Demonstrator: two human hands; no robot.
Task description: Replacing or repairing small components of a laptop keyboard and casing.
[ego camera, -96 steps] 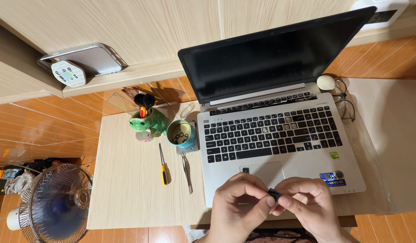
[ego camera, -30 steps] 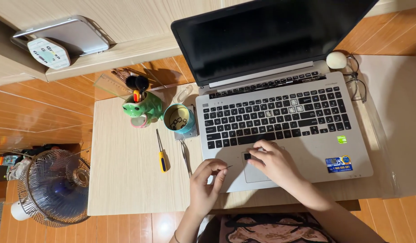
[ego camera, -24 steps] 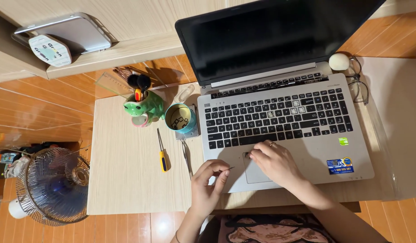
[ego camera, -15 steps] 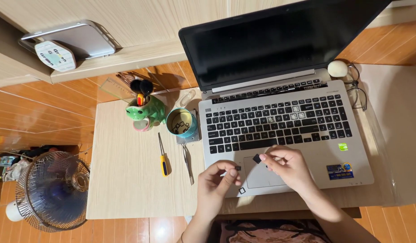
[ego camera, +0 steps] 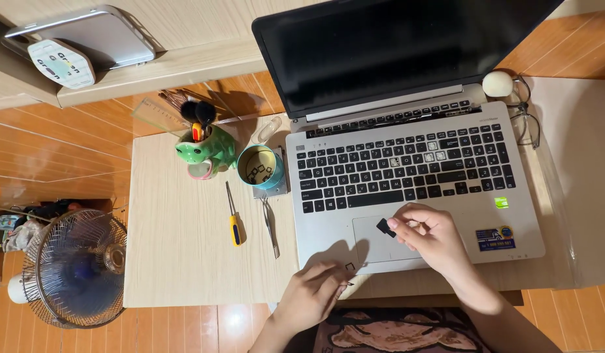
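Observation:
An open silver laptop [ego camera: 511, 216] with a dark screen and black keys sits on a low pale wooden table [ego camera: 178, 261]; a few keys show bare white spots. My right hand [ego camera: 430, 238] hovers over the touchpad, pinching a small black keycap [ego camera: 385, 227] between thumb and forefinger. My left hand [ego camera: 312, 297] is at the laptop's front left corner, fingers closed on a thin dark tool; a tiny black square piece [ego camera: 350, 266] lies just beyond its fingertips.
Left of the laptop stand a teal cup [ego camera: 261, 168] with small black pieces inside, a green frog-shaped holder [ego camera: 207, 151], a yellow-handled screwdriver [ego camera: 234, 219] and tweezers [ego camera: 271, 225]. A floor fan [ego camera: 73, 268] stands at lower left. A white round object [ego camera: 497, 84] and glasses [ego camera: 528, 121] lie at the right.
My hands parted from in front of me and reached onto the laptop. The right hand now lifts a black keycap above the touchpad, and the left has drawn back to the front edge.

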